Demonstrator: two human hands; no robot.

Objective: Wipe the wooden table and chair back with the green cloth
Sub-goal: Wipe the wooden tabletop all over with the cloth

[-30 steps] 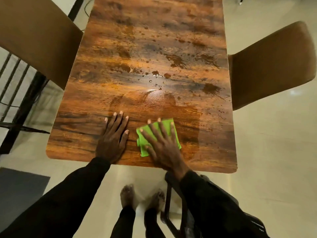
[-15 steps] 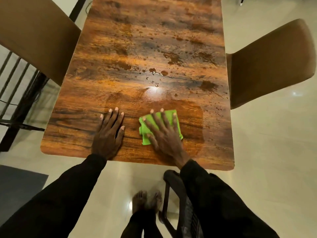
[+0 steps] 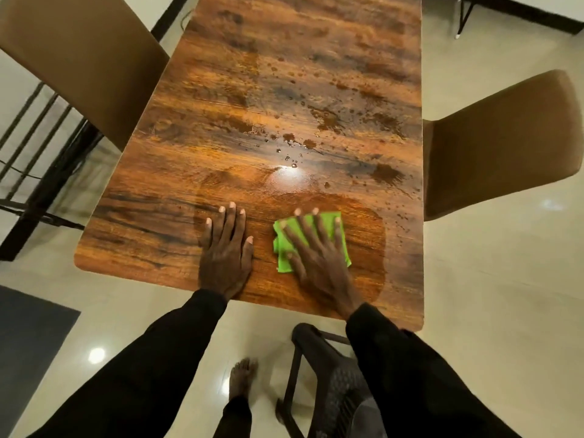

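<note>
Fingers of right hand press green cloth flat — near table edge.

The right hand has slid the folded green cloth a little to the right on the brown wooden worktop. The flat left hand moved right too. The dark wet patch is wider now. Only one bare foot shows.

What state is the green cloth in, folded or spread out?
Folded: the green cloth is a small pad, layered edges showing at its left, pressed on the wooden table under the right hand.
</note>
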